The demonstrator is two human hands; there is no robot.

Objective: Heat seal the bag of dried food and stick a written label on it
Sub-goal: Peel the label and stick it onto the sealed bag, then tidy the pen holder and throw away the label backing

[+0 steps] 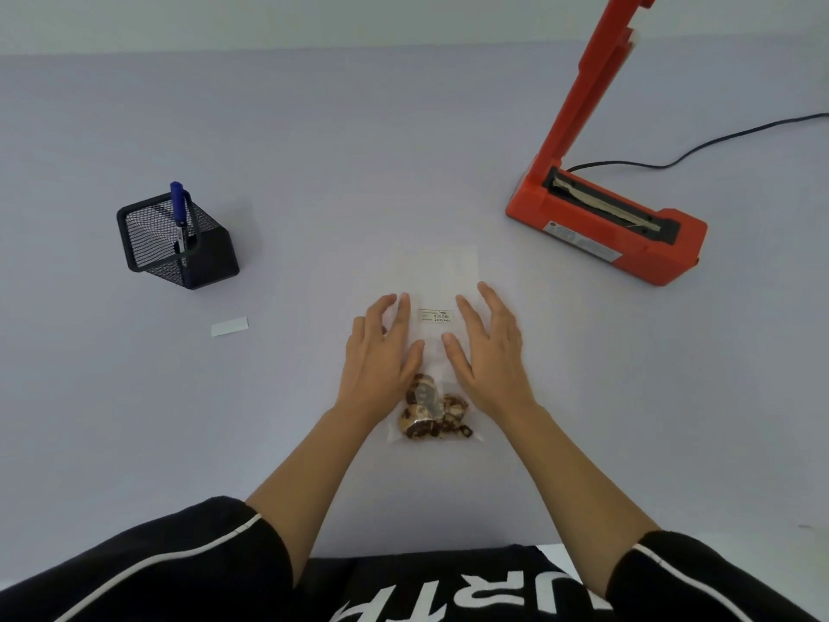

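A clear plastic bag [437,271] lies flat in the middle of the table, with brown dried food [433,413] bunched at its near end. A small white label with handwriting [435,315] sits on the bag's middle. My left hand [381,352] rests flat on the bag left of the label, fingers spread. My right hand [486,347] rests flat on the right side of the label, fingers apart. Neither hand grips anything. The orange heat sealer [605,222] stands at the right with its arm raised.
A black mesh pen holder [179,240] with a blue marker [179,208] stands at the left. A small white paper strip [229,326] lies near it. The sealer's black cord [717,143] trails off to the right. The table's near edge is at my torso.
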